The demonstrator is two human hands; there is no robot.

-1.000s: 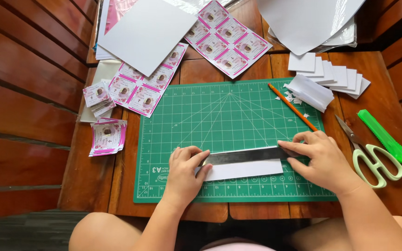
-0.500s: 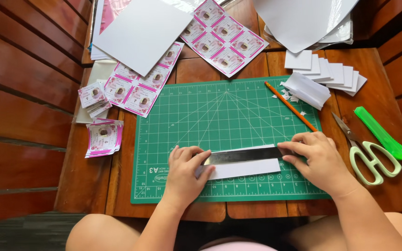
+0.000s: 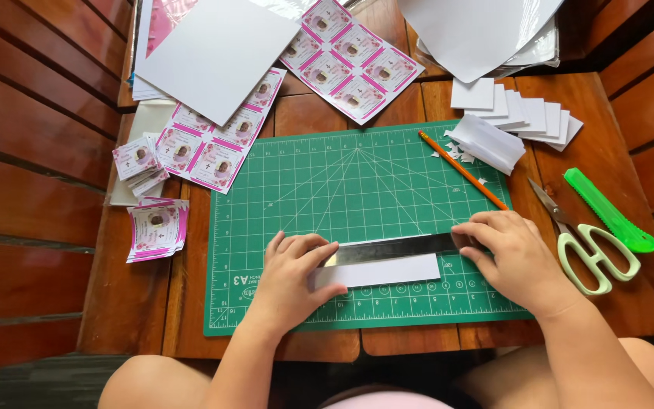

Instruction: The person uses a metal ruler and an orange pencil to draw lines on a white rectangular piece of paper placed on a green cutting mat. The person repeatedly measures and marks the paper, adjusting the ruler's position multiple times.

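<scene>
i have both hands down on the green cutting mat (image 3: 357,189), which lies on the wooden desk (image 3: 319,117). my left hand (image 3: 293,276) is flat with fingers together, pressing the left end of the metal ruler (image 3: 395,248) and the white paper strip (image 3: 387,271) just beneath it. my right hand (image 3: 512,254) rests on the ruler's right end, fingers curled over it; i cannot tell whether it pinches anything. ruler and strip lie side by side, touching, across the near part of the mat. an orange pencil (image 3: 462,169) lies slanted on the mat's far right corner, beside a folded white paper (image 3: 486,142). to the right on the desk are pale green scissors (image 3: 588,246) and a bright green knife (image 3: 608,208). pink sticker sheets (image 3: 350,53) lie at the far side, a small stack of pink cards (image 3: 157,227) on the left.
</scene>
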